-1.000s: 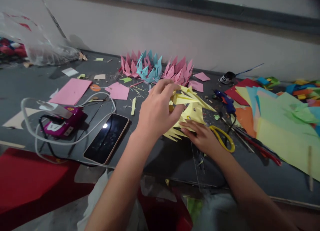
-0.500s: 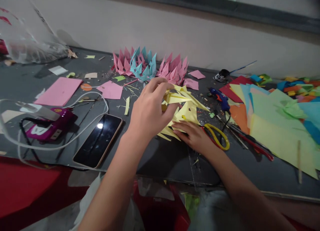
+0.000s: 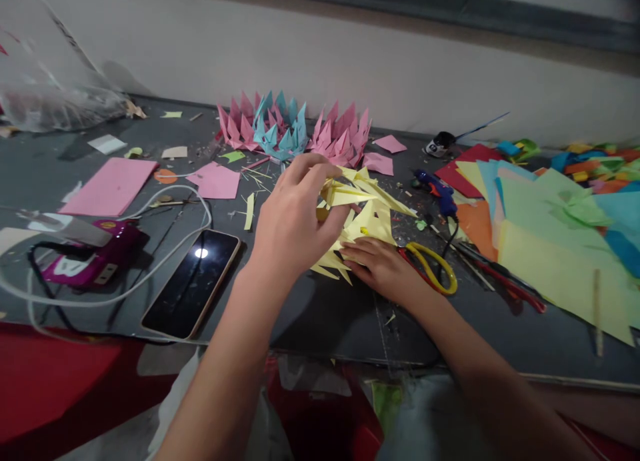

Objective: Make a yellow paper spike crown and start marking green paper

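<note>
A pale yellow folded-paper piece with several pointed petals (image 3: pixel 376 222) stands tilted above the dark table, between my two hands. My left hand (image 3: pixel 300 214) curls around its upper left side, thumb and fingers closed on the paper. From below, my right hand (image 3: pixel 380 264) grips its lower edge with the fingers lying against the petals; the fingertips are partly hidden. Just right of that hand lie yellow-and-red-handled scissors (image 3: pixel 434 268). Behind, near the wall, stand pink paper crowns of petals (image 3: pixel 343 138) and a light blue one (image 3: pixel 281 131).
A phone (image 3: pixel 193 284) and a purple power adapter (image 3: pixel 97 254) with looping cables lie at left, near pink sheets (image 3: pixel 111 186). Towards the right are a blue glue gun (image 3: pixel 437 191), a small black pot with a brush (image 3: pixel 440 144), and coloured paper sheets (image 3: pixel 560 248).
The view has shifted, so the table things appear further left. Both hands keep their hold on the yellow paper piece, with hardly any movement of their own.
</note>
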A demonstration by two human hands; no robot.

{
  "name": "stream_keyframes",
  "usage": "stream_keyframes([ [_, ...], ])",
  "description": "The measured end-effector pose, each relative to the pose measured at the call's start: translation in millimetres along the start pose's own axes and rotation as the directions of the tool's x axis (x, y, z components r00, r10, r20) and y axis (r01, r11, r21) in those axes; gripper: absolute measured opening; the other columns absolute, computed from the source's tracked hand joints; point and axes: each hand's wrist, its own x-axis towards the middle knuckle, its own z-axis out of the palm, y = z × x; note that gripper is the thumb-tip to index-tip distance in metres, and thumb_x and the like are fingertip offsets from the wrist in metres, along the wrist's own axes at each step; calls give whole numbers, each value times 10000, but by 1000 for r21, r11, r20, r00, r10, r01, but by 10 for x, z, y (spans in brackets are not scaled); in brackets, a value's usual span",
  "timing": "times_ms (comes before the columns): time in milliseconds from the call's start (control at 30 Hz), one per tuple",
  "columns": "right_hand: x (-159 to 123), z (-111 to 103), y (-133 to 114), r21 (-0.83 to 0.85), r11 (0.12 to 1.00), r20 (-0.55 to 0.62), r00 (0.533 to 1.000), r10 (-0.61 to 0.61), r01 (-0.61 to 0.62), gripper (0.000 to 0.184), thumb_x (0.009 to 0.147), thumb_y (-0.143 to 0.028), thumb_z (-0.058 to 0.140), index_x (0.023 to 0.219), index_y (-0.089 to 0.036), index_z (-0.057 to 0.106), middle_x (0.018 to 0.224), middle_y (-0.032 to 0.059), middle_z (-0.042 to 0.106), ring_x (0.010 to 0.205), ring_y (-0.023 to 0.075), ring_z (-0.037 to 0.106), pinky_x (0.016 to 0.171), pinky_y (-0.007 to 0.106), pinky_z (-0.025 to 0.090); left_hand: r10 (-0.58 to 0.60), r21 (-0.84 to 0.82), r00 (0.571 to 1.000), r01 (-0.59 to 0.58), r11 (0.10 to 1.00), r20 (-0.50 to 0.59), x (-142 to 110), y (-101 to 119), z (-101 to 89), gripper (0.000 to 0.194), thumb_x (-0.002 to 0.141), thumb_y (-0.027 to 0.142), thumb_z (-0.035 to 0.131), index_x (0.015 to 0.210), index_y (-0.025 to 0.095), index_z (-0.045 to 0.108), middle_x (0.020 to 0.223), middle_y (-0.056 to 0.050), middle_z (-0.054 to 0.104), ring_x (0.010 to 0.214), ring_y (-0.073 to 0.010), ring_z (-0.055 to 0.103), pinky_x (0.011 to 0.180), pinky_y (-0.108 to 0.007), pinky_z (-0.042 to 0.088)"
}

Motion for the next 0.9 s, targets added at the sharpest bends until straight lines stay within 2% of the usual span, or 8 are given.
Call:
stream_keyframes([
  [133, 16, -26, -17, -84, 994, 68, 996, -60, 66, 285, 880, -203, 450, 1107, -140, 609, 1127, 80, 641, 1012, 206, 577, 910, 395, 475, 6, 10, 1000, -6, 1000, -1, -2, -7, 7, 295, 742, 168, 486, 1028, 209, 543, 1143, -65, 512, 1052, -230, 518, 858, -370, 465],
  [233, 12, -17, -14, -123, 990, 93, 994, -62, 74, 302, 852, -186, 486, 1123, -119, 600, 1149, 88, 629, 1026, 213, 573, 925, 393, 466, 8, 11, 1000, -8, 1000, -2, 2, -5, 5, 288, 742, 170, 491, 1023, 207, 544, 1136, -68, 515, 1058, -237, 517, 866, -381, 462],
  [467, 0, 34, -17, -157, 984, 108, 992, -65, 81, 303, 862, -185, 461, 1132, -155, 596, 1170, 66, 621, 1052, 186, 570, 969, 384, 431, 8, 17, 1000, -8, 1000, -4, 6, 14, -1, 269, 749, 183, 499, 1013, 212, 543, 1125, -64, 521, 1055, -236, 517, 869, -387, 459],
  [633, 30, 44, -35, -155, 983, 91, 992, -84, 97, 286, 853, -166, 455, 1074, -87, 618, 1117, 108, 645, 1003, 201, 594, 947, 387, 450, 9, 16, 1000, -9, 1000, 6, 9, 20, 2, 272, 749, 182, 495, 1014, 215, 546, 1132, -68, 514, 1066, -234, 512, 859, -378, 465],
  [900, 15, 47, -44, -162, 984, 107, 993, -57, 74, 297, 820, -132, 478, 1087, -93, 602, 1102, 128, 630, 1037, 216, 574, 898, 361, 487, 14, 5, 1000, -14, 1000, -9, 11, 29, 2, 242, 756, 193, 495, 992, 212, 544, 1117, -60, 528, 1035, -221, 529, 892, -385, 455],
])
